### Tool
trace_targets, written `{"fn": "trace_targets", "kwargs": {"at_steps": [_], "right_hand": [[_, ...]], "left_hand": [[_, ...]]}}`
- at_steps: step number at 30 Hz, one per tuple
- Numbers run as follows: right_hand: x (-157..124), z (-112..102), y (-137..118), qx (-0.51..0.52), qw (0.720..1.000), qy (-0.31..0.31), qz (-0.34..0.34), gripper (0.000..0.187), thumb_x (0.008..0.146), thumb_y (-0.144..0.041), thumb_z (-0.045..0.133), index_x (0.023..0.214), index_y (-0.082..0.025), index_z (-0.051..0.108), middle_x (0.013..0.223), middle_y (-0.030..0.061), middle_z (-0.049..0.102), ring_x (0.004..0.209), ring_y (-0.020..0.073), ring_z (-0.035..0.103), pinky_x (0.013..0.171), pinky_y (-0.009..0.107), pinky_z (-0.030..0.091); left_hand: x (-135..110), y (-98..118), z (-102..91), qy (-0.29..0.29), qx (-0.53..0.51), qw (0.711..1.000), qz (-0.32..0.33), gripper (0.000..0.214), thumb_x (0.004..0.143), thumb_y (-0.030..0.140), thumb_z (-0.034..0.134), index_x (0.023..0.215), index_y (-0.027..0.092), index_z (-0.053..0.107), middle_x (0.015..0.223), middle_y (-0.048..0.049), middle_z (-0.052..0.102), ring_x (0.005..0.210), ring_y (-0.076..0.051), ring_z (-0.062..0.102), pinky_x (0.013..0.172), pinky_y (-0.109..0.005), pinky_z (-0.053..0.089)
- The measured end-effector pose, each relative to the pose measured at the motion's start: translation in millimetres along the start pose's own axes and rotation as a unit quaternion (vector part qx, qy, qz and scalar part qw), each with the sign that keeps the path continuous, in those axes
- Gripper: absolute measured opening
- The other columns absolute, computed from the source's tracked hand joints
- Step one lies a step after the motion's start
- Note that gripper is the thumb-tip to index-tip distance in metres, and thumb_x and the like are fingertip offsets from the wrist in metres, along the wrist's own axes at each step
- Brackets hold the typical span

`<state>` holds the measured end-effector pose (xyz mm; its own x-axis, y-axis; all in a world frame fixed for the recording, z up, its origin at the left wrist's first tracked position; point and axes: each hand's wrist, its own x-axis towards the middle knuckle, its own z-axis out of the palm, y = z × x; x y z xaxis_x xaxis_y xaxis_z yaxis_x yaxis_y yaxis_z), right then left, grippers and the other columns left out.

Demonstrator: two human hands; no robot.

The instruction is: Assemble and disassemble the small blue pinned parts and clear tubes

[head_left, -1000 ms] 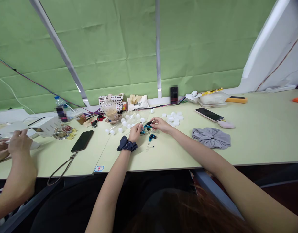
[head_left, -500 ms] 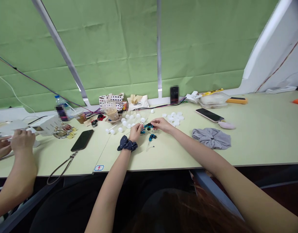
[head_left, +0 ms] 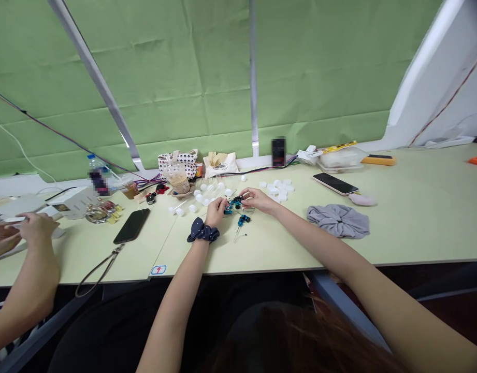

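Observation:
Small blue-and-black parts with thin stems lie in a cluster (head_left: 234, 203) between my hands; their exact kind is too small to make out. My left hand (head_left: 215, 211), a dark dotted scrunchie (head_left: 202, 231) round its wrist, has its fingers closed at the cluster's left side. On the right side, my right hand (head_left: 258, 200) pinches at a black piece there, its fingertips partly hiding it. Closer to the table edge lies a separate blue-and-black part (head_left: 244, 219) with a thin pale stem. Clear tubes with white caps (head_left: 199, 198) lie beyond my left hand.
Loose white caps (head_left: 279, 191) are heaped behind my right hand. A grey cloth scrunchie (head_left: 338, 221) and a phone (head_left: 335, 183) lie to the right. Leftward are another phone (head_left: 131, 226) with a strap and a drink cup (head_left: 178, 181). A co-worker's hands (head_left: 36, 228) hold something pale at far left.
My hands stay at the cluster, with only slight finger shifts around the blue-and-black parts. At far left, the co-worker's hands have moved slightly.

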<state>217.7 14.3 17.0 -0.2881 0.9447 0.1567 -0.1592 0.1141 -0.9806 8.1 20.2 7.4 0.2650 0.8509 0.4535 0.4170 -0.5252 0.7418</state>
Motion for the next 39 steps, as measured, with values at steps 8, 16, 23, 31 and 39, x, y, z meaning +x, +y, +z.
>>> {"fn": "trace_targets", "kwargs": {"at_steps": [8, 16, 23, 31, 39], "right_hand": [[1.9, 3.3, -0.1, -0.027, 0.999, 0.031, 0.031, 0.021, 0.076, -0.026, 0.074, 0.083, -0.014, 0.059, 0.063, -0.0001, 0.061, 0.050, 0.0100, 0.060, 0.046, 0.020, 0.052], [0.9, 1.5, -1.2, -0.031, 0.995, 0.019, 0.090, 0.028, 0.084, -0.040, 0.064, 0.084, -0.012, 0.059, 0.062, 0.0042, 0.062, 0.047, 0.0107, 0.058, 0.041, 0.020, 0.049], [0.3, 4.1, -2.0, 0.003, 0.999, 0.021, 0.033, 0.027, 0.076, -0.028, 0.075, 0.093, -0.017, 0.056, 0.072, 0.0005, 0.064, 0.058, 0.0115, 0.064, 0.055, 0.024, 0.057], [0.0, 4.0, -0.9, -0.014, 1.000, 0.014, 0.010, 0.027, 0.073, -0.024, 0.077, 0.090, -0.016, 0.057, 0.066, -0.0015, 0.061, 0.053, 0.0094, 0.061, 0.051, 0.020, 0.053], [1.3, 2.8, -0.5, -0.033, 0.998, 0.028, 0.045, 0.019, 0.080, -0.028, 0.069, 0.083, -0.014, 0.057, 0.062, 0.0002, 0.059, 0.048, 0.0090, 0.058, 0.044, 0.018, 0.049]], "left_hand": [[-0.8, 3.2, 0.2, 0.006, 0.010, 1.000, 0.011, 0.038, 0.090, 0.046, 0.041, 0.072, 0.017, 0.058, 0.055, 0.0008, 0.049, 0.057, -0.013, 0.046, 0.055, -0.024, 0.037], [0.1, 0.3, 0.1, 0.002, 0.011, 1.000, 0.016, 0.036, 0.091, 0.043, 0.040, 0.073, 0.017, 0.057, 0.056, 0.0012, 0.048, 0.056, -0.012, 0.045, 0.055, -0.024, 0.036], [-0.2, 0.1, -0.3, 0.010, 0.012, 1.000, 0.018, 0.035, 0.091, 0.042, 0.040, 0.074, 0.017, 0.057, 0.058, 0.0013, 0.050, 0.056, -0.011, 0.045, 0.055, -0.023, 0.036], [-0.2, 0.6, -0.2, 0.003, 0.021, 1.000, 0.006, 0.036, 0.091, 0.045, 0.039, 0.075, 0.017, 0.057, 0.056, 0.0017, 0.048, 0.055, -0.012, 0.045, 0.055, -0.023, 0.036], [0.2, -0.3, -0.4, 0.002, 0.022, 1.000, 0.018, 0.036, 0.091, 0.044, 0.039, 0.073, 0.018, 0.056, 0.056, 0.0015, 0.049, 0.056, -0.012, 0.045, 0.055, -0.024, 0.036]]}}
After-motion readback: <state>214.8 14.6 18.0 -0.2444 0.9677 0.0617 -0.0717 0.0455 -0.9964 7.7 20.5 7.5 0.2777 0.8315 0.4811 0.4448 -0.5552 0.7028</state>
